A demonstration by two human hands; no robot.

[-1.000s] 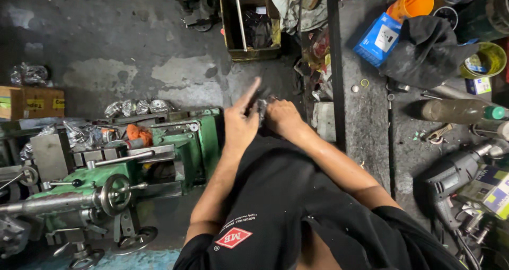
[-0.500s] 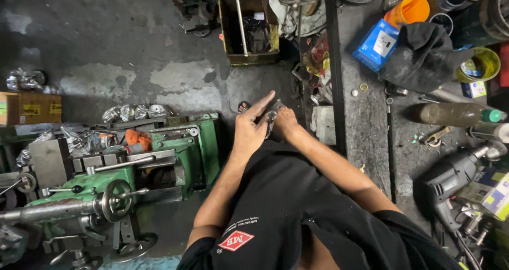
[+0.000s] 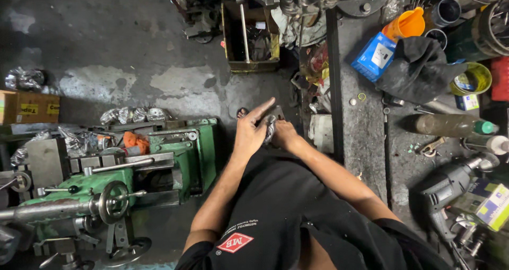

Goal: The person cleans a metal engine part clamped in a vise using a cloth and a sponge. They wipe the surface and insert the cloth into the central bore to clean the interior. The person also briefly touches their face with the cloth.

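A: What's boxed or labelled?

B: A blue carton (image 3: pixel 374 57) with a white label, top of the desk (image 3: pixel 366 143); a brown box (image 3: pixel 29 107) with yellow labels, far left.

A: More?

B: A yellow-and-blue box (image 3: pixel 490 204) by the drill (image 3: pixel 450 188) (lower right), and a small labelled box (image 3: pixel 466 101).
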